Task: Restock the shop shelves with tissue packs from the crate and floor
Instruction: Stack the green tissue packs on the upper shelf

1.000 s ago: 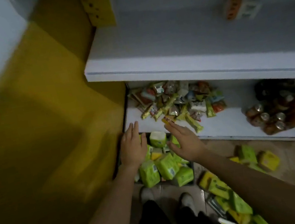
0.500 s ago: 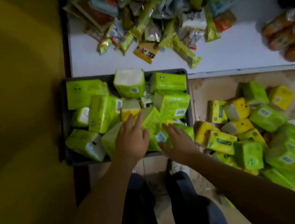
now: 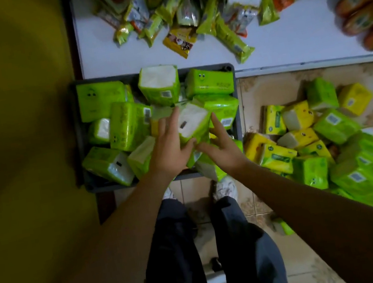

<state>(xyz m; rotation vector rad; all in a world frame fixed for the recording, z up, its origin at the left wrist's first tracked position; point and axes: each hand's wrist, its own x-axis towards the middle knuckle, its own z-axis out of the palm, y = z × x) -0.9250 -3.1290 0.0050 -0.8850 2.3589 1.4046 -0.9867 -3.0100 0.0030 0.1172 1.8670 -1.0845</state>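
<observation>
**Both hands are closing on one tissue pack in the crate**

A dark crate (image 3: pixel 113 186) is sitting on the tiled floor (image 3: pixel 270 86) against the low white shelf (image 3: pixel 288 43), and it is holding a jumble of green tissue packs (image 3: pixel 101 102), some lying flat, some standing on end with their white ends showing. To the right of the crate, a heap of yellow and green packs (image 3: pixel 330 141) is lying loose on the floor. The shelf is carrying a pile of snack packets (image 3: pixel 193 3) and, at its right end, a few orange bottles (image 3: pixel 365 2) on their sides.

Near the middle of the crate, one tissue pack (image 3: pixel 193 121) is tilting up with its white end facing the camera. The left hand (image 3: pixel 169 149) is laying its fingers (image 3: pixel 170 124) almost straight along the pack's left side while its thumb is hooking the near edge. The right hand (image 3: pixel 224 149) is bracing the right side, its fingers (image 3: pixel 214 121) spread narrowly, thumb reaching under the near corner. The pack is sitting squeezed between the two hands.
</observation>
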